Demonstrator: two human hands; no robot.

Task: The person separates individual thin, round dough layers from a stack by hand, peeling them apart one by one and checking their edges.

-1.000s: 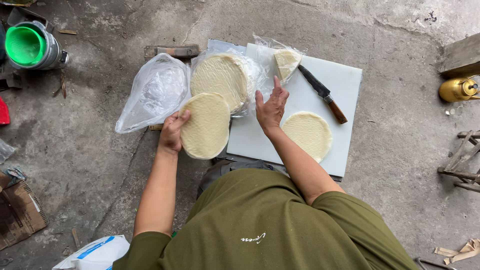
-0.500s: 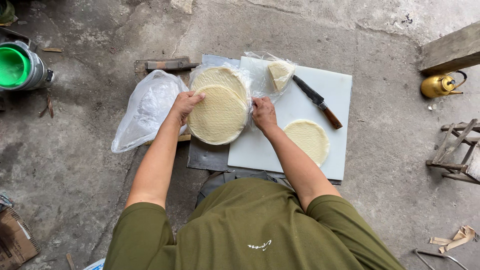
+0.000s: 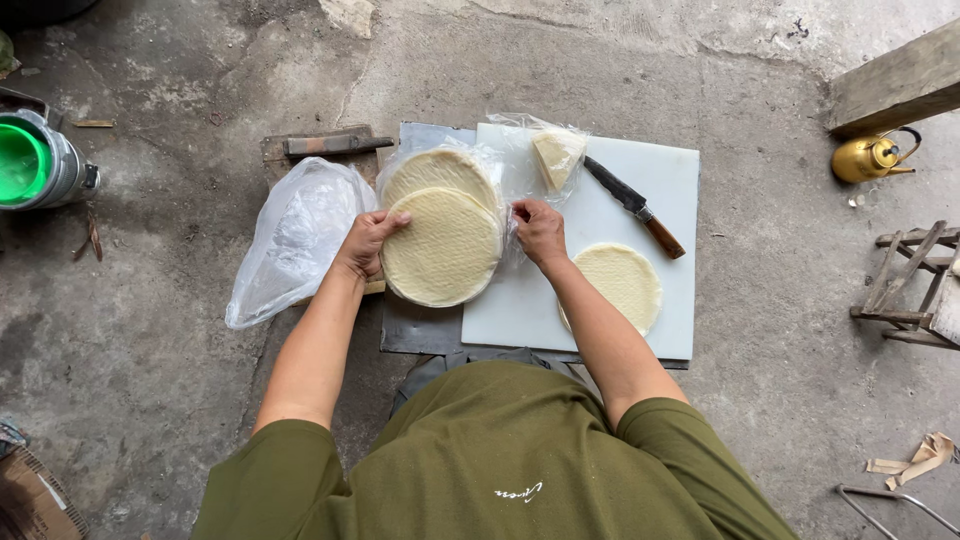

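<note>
On the far left sits a green-topped can (image 3: 30,160) on the concrete floor (image 3: 150,380), well apart from the work. Next comes a loose clear plastic bag (image 3: 290,240), lying just beside the left hand (image 3: 368,240). That hand has its fingers curled around the left edge of a round flat sheet (image 3: 442,245), thumb on top. The sheet is held over the edge of the white cutting board (image 3: 640,180), above a stack of more sheets (image 3: 440,170) in an open bag.

The right hand (image 3: 538,230) pinches the clear plastic at the sheet's right edge, fingers closed tight on it (I cannot tell if they also touch the sheet).

The sheet looks thin and stiff, so a hard squeeze could crack it. It could also slip down onto the dirty floor. Further right lie another round sheet (image 3: 620,285) and a knife (image 3: 632,205), near enough for a wrist to bump.
</note>
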